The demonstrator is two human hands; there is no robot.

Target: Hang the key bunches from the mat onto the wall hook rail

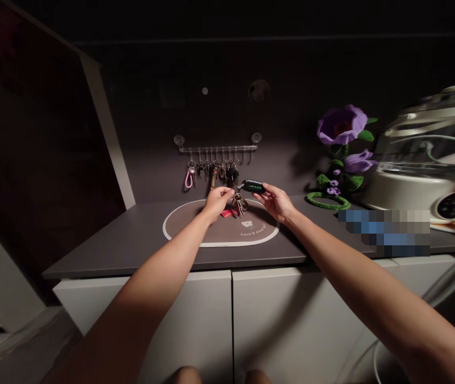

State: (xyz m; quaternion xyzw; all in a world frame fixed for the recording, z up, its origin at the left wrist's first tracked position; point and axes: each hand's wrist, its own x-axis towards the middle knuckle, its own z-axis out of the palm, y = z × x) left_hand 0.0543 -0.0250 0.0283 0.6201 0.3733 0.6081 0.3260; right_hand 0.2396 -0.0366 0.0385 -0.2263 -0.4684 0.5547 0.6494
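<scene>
Two-handed handling seems underway, left hand (216, 204) pinching the key bunch (239, 205), right hand (277, 202) the black fob (253, 186), any next move needing coordination.

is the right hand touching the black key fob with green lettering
Touching. In the head view, the right hand pinches the black key fob at its right end.
</scene>
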